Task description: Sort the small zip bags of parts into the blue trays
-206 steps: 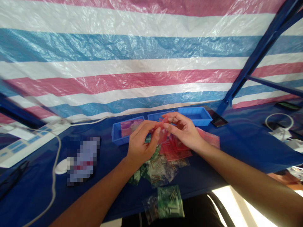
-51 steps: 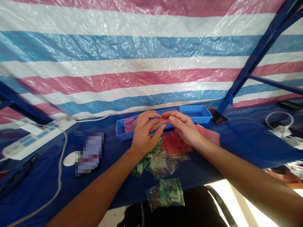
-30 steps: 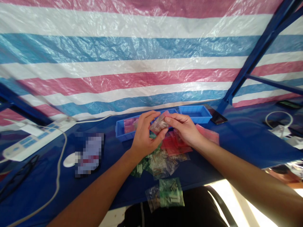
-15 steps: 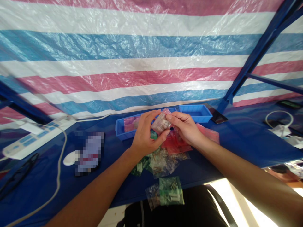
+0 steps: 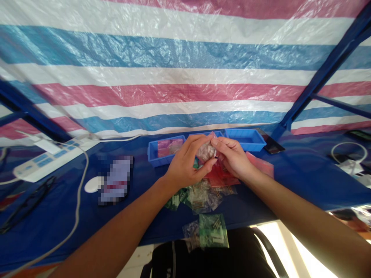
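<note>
My left hand (image 5: 185,166) and my right hand (image 5: 233,157) meet above the blue table and pinch one small pink plastic bag (image 5: 206,151) with small pale parts inside. Both hands are closed on it. Under them lies a heap of red bags (image 5: 220,177) and green and clear bags (image 5: 199,197) holding small metal parts. Just behind my hands stand blue trays: a left tray (image 5: 153,154) with pink bags in it and a right tray (image 5: 246,139).
A green bag (image 5: 213,230) lies at the table's front edge. A white power strip (image 5: 49,158) with its cable, a white puck (image 5: 93,184), a blurred-out item (image 5: 116,179) and glasses (image 5: 26,204) are at the left. A phone (image 5: 271,143) and a white cable (image 5: 348,154) are at the right. Striped tarp behind.
Earlier my hands held a red bag flat; since then they have raised a pink bag of pale parts and turned it between the fingertips. The view has shifted slightly.
</note>
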`<state>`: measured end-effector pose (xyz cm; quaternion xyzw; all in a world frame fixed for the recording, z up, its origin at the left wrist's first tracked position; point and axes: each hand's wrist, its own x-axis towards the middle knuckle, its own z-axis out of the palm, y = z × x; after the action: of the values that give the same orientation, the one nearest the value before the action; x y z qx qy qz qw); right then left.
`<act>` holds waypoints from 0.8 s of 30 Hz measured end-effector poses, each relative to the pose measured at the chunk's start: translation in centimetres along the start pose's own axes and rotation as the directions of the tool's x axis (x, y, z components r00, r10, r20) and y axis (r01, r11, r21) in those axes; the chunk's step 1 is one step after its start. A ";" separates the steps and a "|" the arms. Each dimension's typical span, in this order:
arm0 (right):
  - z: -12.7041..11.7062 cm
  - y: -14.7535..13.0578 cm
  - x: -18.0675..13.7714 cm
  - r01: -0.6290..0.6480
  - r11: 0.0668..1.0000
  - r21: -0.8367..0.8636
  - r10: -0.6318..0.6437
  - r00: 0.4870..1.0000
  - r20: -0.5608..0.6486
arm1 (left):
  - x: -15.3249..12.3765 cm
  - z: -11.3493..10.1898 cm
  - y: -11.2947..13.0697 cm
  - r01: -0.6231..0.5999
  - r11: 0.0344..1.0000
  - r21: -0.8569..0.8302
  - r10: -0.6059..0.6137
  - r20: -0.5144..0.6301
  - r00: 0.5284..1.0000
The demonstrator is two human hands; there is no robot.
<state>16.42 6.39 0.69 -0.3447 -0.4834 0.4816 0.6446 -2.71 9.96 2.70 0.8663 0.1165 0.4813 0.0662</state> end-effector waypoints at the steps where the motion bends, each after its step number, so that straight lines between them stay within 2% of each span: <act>1: 0.0 0.0 0.0 -0.004 1.000 0.008 0.004 1.000 0.002 | 0.0 0.0 0.0 0.002 1.000 -0.008 -0.002 0.004 1.000; 7: 0.4 0.2 0.0 -0.002 1.000 0.001 0.002 1.000 -0.007 | -0.2 0.0 -0.1 0.032 0.999 -0.030 -0.031 0.033 0.999; 13: 0.8 0.1 0.2 -0.034 0.999 0.037 0.035 0.998 -0.045 | -0.2 -0.2 -0.2 -0.043 0.994 0.102 0.053 -0.091 0.994; 19: 1.0 -1.0 0.0 -0.118 0.983 0.142 0.129 0.989 -0.067 | -0.1 0.0 -0.7 -0.157 0.977 0.142 0.153 0.044 0.987; 24: 1.3 -1.5 0.1 -0.141 0.968 0.209 0.150 0.988 -0.025 | -0.2 0.2 -0.9 -0.151 0.985 0.082 0.149 0.027 0.988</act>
<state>15.65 6.02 2.50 -0.3201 -0.3913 0.5681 0.6494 -2.75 10.77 2.18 0.8795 0.0703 0.4707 -0.0054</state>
